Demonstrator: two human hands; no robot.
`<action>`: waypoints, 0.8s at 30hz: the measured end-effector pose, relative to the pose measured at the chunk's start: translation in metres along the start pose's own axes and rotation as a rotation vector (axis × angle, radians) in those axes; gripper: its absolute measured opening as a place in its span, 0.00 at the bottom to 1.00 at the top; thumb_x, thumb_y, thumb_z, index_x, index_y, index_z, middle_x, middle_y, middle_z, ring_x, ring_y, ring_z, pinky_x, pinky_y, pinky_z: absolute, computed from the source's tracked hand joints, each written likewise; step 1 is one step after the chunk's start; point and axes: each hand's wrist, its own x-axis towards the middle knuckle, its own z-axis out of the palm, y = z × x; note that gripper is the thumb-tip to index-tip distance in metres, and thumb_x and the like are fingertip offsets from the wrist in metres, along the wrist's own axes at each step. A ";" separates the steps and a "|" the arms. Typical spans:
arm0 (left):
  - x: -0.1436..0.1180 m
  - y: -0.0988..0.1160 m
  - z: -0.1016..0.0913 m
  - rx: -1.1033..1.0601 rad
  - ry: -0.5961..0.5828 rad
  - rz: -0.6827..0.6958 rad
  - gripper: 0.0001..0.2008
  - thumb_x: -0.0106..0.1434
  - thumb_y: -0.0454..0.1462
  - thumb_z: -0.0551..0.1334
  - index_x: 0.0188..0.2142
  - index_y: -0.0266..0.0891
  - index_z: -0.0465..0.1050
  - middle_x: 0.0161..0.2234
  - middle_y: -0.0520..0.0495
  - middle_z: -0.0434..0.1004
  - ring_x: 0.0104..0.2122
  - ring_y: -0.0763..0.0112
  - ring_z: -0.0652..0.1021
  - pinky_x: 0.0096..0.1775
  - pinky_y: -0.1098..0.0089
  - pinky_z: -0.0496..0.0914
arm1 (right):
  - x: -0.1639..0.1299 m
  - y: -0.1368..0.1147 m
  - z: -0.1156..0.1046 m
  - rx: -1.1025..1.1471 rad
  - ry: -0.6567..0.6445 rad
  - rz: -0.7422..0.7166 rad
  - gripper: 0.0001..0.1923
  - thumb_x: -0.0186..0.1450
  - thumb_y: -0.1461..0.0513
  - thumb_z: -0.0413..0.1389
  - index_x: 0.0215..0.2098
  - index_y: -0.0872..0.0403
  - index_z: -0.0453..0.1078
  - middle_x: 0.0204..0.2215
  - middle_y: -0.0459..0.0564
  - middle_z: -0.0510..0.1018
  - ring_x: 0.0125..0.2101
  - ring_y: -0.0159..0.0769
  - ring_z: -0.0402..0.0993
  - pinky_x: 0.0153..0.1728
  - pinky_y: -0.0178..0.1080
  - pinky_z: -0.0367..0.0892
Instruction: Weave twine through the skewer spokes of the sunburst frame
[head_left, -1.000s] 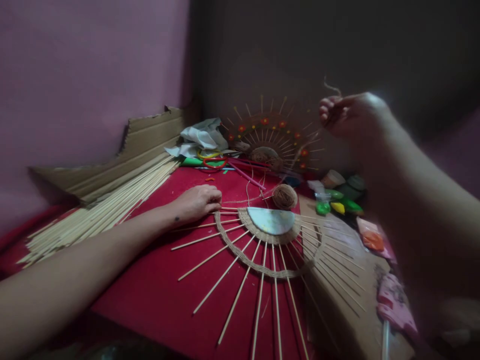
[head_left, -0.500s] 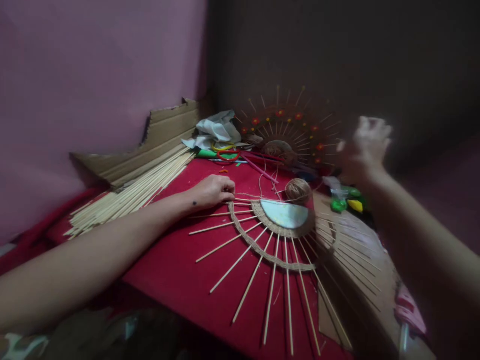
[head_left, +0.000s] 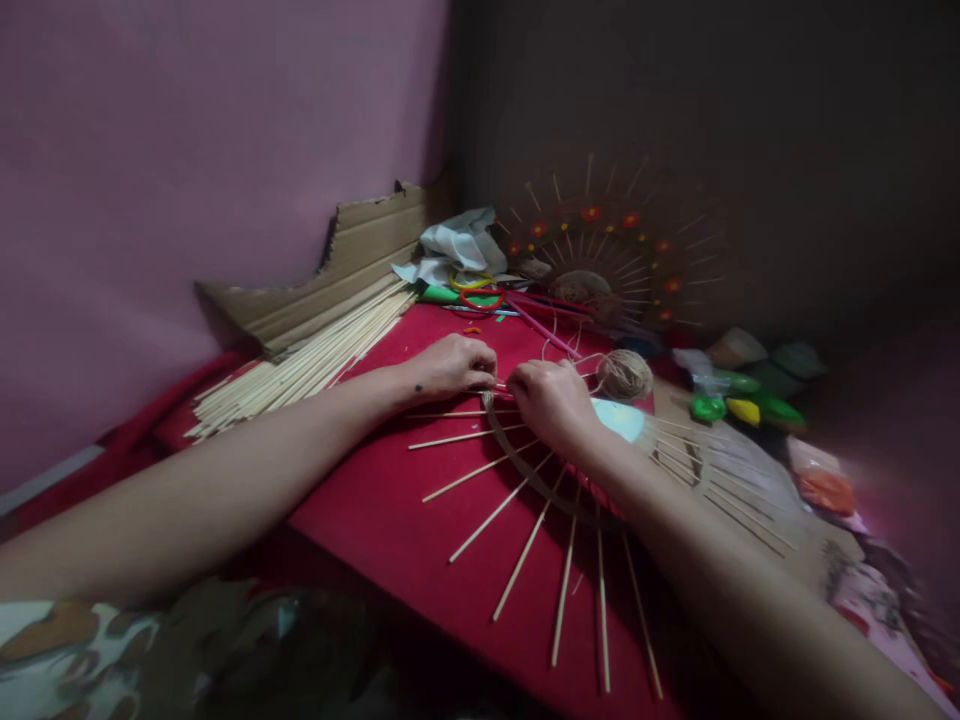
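Skewers fan out from a half-woven sunburst frame (head_left: 555, 500) at lower centre of the red cloth (head_left: 360, 510). Just above, the right hand (head_left: 551, 400) and left hand (head_left: 454, 365) meet at its left rim, fingers curled and pinching there; what they pinch is hidden. Twine ball (head_left: 624, 374) sits beside. Farther up left lies a skewer bundle (head_left: 300, 365); a finished sunburst (head_left: 607, 260) leans at the back.

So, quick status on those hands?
Left hand and right hand both down on the stick fan. Twine ball just beyond. Grip unclear.
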 end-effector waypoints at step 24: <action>-0.014 0.001 -0.026 0.109 -0.087 0.055 0.12 0.50 0.35 0.66 0.37 0.39 0.76 0.31 0.50 0.71 0.32 0.71 0.71 0.34 0.74 0.61 | -0.039 -0.037 -0.016 0.227 -0.145 0.051 0.11 0.63 0.64 0.50 0.34 0.52 0.76 0.34 0.52 0.82 0.34 0.41 0.77 0.34 0.38 0.61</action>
